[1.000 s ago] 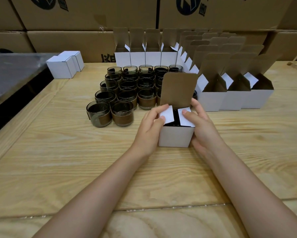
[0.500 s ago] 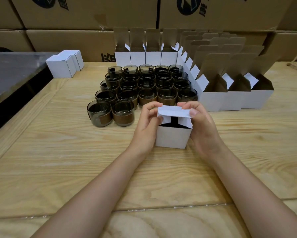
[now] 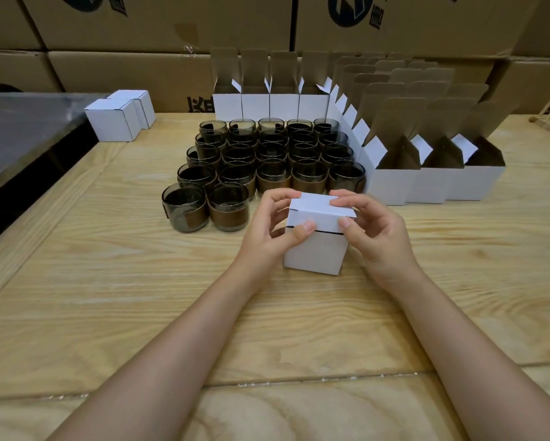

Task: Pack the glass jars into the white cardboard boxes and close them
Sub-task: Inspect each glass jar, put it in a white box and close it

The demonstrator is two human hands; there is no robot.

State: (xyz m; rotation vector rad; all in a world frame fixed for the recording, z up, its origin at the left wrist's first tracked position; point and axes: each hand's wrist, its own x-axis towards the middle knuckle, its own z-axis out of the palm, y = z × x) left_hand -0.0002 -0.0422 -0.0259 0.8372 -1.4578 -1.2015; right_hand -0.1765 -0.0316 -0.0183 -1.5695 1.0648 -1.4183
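As hands (image 3: 272, 232) (image 3: 377, 232) pinch its lid edge, box (image 3: 315, 253) stands near jars (image 3: 273, 154).

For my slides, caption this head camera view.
Left hand and right hand pinch the lid down on a white box, glass jars and open boxes behind.

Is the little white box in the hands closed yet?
Not quite. The small white cardboard box has its lid folded down, but a dark gap shows under the front flap.
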